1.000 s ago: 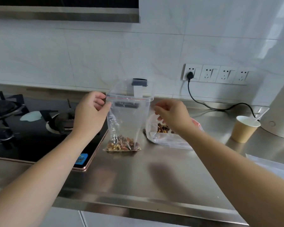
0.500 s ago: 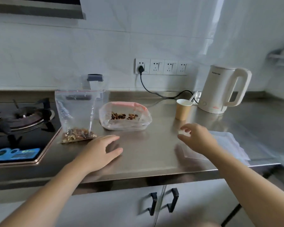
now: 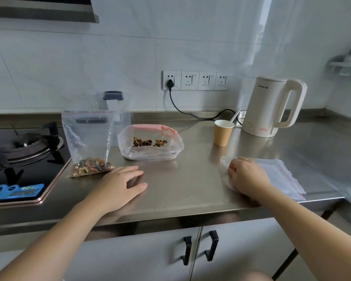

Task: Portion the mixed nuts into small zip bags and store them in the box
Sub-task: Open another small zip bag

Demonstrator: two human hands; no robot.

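From the head camera, the stack of small clear zip bags with thin red seal lines (image 3: 280,177) lay flat near the front edge of the stainless steel counter (image 3: 182,185), toward its right end, with its long axis running from the person outward and to the right. The right hand (image 3: 248,175) rested directly on the near left part of that stack, fingers curled downward onto the plastic; whether it had pinched a single bag could not be told, since the fingertips were hidden under the hand. The left hand (image 3: 120,185) lay well apart from the stack, palm down on bare steel with fingers relaxed and spread, holding nothing, just beside the filled upright clear zip bag of mixed nuts (image 3: 88,142) that stood at the counter's left edge against the black glass gas hob (image 3: 22,159). So the right hand was plainly the nearer one for lifting the next empty bag, probably peeling it toward the large open clear bag with a pink rim holding the remaining nuts (image 3: 150,141), which sat near the middle of the counter, between the two hands and farther back. The clear plastic storage box with a dark latch (image 3: 115,106) stood at the back edge, largely masked by the filled bag. How many bags were in the stack was hard to make out.
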